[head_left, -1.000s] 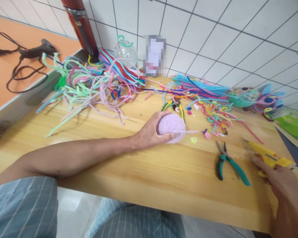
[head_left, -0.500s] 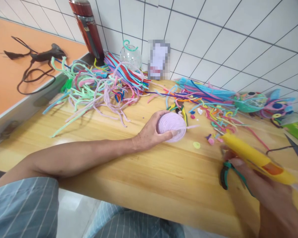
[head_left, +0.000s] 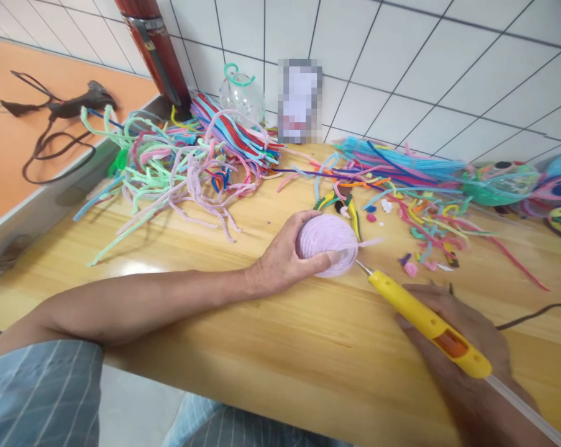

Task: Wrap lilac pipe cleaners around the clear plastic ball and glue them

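Observation:
My left hand is closed around a lilac ball wound in coils of fuzzy pipe cleaner, a little above or on the wooden table. One loose lilac end sticks out to the right of it. In my right hand is a yellow hot glue gun, with a clear glue stick coming out of its back. Its metal nozzle points at the ball's lower right side; whether it touches, I cannot tell. Yellow-handled pliers lie just behind the ball, partly hidden by it.
Tangled pipe cleaners heap at the left; a blue bundle lies along the wall. Coloured scraps spread at right. A red flask, clear ball, phone and green-and-clear ball stand behind. A cord runs right.
My right hand has brought the glue gun left to the ball. The green-handled pliers seen by that hand earlier are out of sight. My left hand keeps its hold.

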`<state>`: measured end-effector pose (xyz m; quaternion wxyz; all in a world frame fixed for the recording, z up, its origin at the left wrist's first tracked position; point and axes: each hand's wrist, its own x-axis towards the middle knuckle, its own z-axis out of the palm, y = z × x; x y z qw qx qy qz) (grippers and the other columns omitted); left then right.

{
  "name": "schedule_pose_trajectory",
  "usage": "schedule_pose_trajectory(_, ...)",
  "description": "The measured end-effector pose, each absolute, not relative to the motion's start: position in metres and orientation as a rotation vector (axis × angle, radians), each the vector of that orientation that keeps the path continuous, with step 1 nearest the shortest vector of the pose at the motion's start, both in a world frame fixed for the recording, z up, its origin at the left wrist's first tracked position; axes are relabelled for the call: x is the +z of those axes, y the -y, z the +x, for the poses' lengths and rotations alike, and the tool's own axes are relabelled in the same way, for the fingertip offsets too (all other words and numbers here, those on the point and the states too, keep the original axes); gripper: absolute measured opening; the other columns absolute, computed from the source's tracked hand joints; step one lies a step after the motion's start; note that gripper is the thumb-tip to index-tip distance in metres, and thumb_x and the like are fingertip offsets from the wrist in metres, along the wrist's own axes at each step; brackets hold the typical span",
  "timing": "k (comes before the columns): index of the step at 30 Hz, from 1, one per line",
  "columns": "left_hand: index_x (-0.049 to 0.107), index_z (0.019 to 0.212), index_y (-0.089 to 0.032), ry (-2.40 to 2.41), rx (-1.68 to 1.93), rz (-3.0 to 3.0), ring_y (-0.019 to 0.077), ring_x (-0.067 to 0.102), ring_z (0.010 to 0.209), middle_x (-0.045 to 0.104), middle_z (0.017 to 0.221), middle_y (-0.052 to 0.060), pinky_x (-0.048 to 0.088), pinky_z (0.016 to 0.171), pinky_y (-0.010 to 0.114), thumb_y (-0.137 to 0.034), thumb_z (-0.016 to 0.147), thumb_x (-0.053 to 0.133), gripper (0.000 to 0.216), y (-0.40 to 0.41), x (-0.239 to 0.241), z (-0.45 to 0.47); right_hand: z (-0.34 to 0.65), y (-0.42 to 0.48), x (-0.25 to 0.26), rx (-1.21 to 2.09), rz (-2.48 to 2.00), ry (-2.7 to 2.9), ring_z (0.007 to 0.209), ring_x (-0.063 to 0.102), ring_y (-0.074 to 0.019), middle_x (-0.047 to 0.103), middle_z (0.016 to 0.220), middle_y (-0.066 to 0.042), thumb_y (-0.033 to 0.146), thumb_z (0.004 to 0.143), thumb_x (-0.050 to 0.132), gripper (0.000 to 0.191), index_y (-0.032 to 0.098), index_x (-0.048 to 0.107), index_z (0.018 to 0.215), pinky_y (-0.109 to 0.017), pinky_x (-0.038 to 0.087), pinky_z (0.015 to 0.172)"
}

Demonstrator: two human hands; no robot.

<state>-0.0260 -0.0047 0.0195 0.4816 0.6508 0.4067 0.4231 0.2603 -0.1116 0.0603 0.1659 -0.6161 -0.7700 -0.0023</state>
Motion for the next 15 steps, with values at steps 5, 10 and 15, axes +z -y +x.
schedule_pose_trajectory(5, 0.047, 0.141, -0.020, -0.973, 0.990, 1.583, 0.0326, 0.059, 0.135, 0.059, 0.146, 0.016, 0.048, 0.119, 0.052, -0.052, 0.083, 0.080, 0.074, 0.008, 0.022, -0.025, 0.265, 0.108, 0.054, 0.030, -1.683, 2.221, 0.097, 0.081, -0.0262, 0.082, 0.109, -0.006, 0.039, 0.100, 0.055, 0.018, 0.031, 0.070, 0.108, -0.038, 0.063, 0.081)
schedule_pose_trajectory(10, 0.047, 0.141, -0.021, -0.949, 0.995, 1.610, 0.0338, 0.058, 0.137, 0.058, 0.147, 0.016, 0.046, 0.122, 0.054, -0.051, 0.083, 0.080, 0.074, 0.008, 0.022, -0.024, 0.271, 0.096, 0.050, -0.011, -1.422, 2.294, 0.085, 0.082, -0.0227, 0.083, 0.098, -0.001, 0.033, 0.095, 0.063, 0.015, 0.033, 0.071, 0.107, -0.033, 0.064, 0.072)
schedule_pose_trajectory(15, 0.046, 0.142, -0.020, -0.939, 0.984, 1.631, 0.0349, 0.057, 0.138, 0.057, 0.148, 0.017, 0.046, 0.121, 0.055, -0.052, 0.083, 0.080, 0.076, 0.007, 0.022, -0.024, 0.270, 0.094, 0.048, 0.010, -1.440, 2.301, 0.083, 0.081, -0.0226, 0.083, 0.099, 0.000, 0.036, 0.095, 0.063, 0.017, 0.034, 0.071, 0.109, -0.033, 0.063, 0.068)
